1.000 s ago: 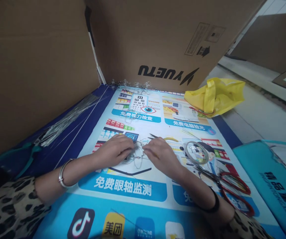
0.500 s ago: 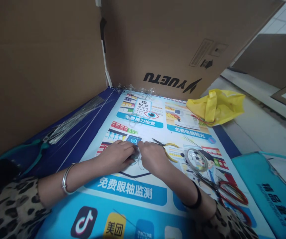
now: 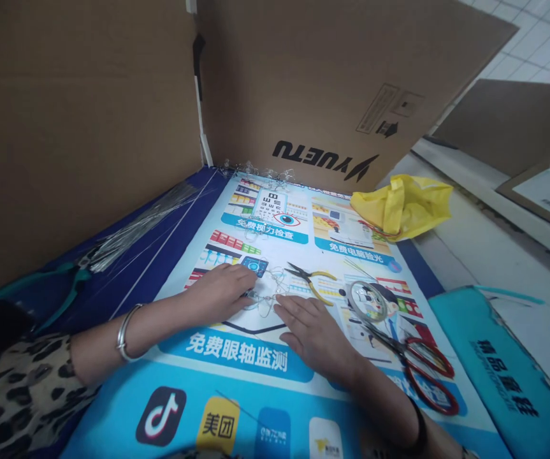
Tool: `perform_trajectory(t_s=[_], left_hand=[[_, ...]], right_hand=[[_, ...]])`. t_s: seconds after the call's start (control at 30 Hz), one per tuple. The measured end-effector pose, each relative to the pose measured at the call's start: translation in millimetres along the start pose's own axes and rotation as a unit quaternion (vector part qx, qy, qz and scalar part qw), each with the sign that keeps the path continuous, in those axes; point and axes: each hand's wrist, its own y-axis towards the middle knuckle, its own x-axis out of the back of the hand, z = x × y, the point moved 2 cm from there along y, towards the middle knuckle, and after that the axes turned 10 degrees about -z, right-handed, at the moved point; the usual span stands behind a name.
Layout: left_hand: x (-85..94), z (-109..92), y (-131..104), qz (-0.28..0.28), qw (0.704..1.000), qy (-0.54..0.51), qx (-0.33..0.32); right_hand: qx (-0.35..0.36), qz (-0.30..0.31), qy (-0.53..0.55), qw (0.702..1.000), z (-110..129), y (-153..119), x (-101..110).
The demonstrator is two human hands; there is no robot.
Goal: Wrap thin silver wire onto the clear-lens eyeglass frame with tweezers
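A thin wire piece (image 3: 268, 290) bent into several loops lies on the printed poster (image 3: 236, 245) between the hands. My left hand (image 3: 222, 292) touches its left side, fingers closed around the wire edge. On the right, my right hand (image 3: 310, 328) rests low over the poster with its fingers spread, the tips at the wire's right edge. Yellow-handled pliers (image 3: 313, 280) lie just beyond my right hand. A ring-shaped coil (image 3: 367, 301) and red-handled scissors (image 3: 415, 366) are further right.
Cardboard panels (image 3: 341, 83) stand at the back and left. Straight wires (image 3: 136, 229) and teal-handled pliers (image 3: 71, 287) lie left. Looped wire pieces (image 3: 260, 173) line the back edge. A yellow bag (image 3: 403, 207) and teal box (image 3: 499, 363) are right.
My right hand has let go of the wire and moved right and down, its fingers opening out. More of the looped wire shows. The view has shifted slightly.
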Motion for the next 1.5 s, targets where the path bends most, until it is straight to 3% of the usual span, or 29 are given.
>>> perform_trajectory(t_s=[0.1, 0.2, 0.27, 0.37, 0.47, 0.53, 0.7, 0.8, 0.9, 0.97, 1.03, 1.13, 1.27, 1.37, 1.5], left_hand=[[21.5, 5, 5, 0.017, 1.000, -0.006, 0.012], [44.8, 7, 15, -0.033, 0.998, 0.006, 0.055], [47.3, 5, 20, -0.058, 0.996, 0.007, 0.069], [24.1, 5, 22, -0.006, 0.998, 0.036, 0.051], [-9.8, 10, 14, 0.102, 0.993, 0.058, -0.006], [-22.5, 15, 9, 0.131, 0.989, 0.067, -0.021], [-16.8, 23, 8, 0.132, 0.990, 0.035, -0.023], [-3.6, 26, 9, 0.089, 0.996, -0.008, 0.004], [10.7, 26, 5, -0.049, 0.998, -0.028, 0.033], [18.8, 20, -3, -0.147, 0.988, -0.034, 0.031], [22.7, 9, -12, -0.176, 0.984, -0.028, 0.012], [21.9, -14, -23, -0.143, 0.989, 0.004, -0.038], [12.1, -36, -28, -0.035, 0.995, 0.078, -0.041], [2.9, -41, -32, 0.044, 0.991, 0.123, -0.038], [-5.4, -39, -38, 0.080, 0.985, 0.141, -0.052]], right_hand=[[-0.041, -0.087, 0.047, 0.994, -5, 8, 16], [-0.131, -0.179, 0.098, 0.970, -12, 24, 31], [-0.180, -0.206, 0.116, 0.955, -14, 37, 32], [-0.184, -0.165, 0.096, 0.964, -13, 51, 9], [-0.118, -0.060, 0.043, 0.990, -10, 52, -26], [-0.099, -0.023, 0.020, 0.995, -11, 48, -42], [-0.118, -0.045, 0.053, 0.991, -17, 41, -38], [-0.155, -0.123, 0.097, 0.976, -20, 35, -26], [-0.152, -0.191, 0.114, 0.963, -19, 25, -16], [-0.130, -0.196, 0.120, 0.964, -14, 19, -11], [-0.098, -0.190, 0.121, 0.969, -7, 15, -8], [-0.049, -0.190, 0.109, 0.975, 1, 14, -5], [-0.007, -0.187, 0.095, 0.978, 8, 11, -3], [0.015, -0.170, 0.085, 0.982, 13, 8, -4], [0.029, -0.181, 0.055, 0.982, 19, 5, -3]])
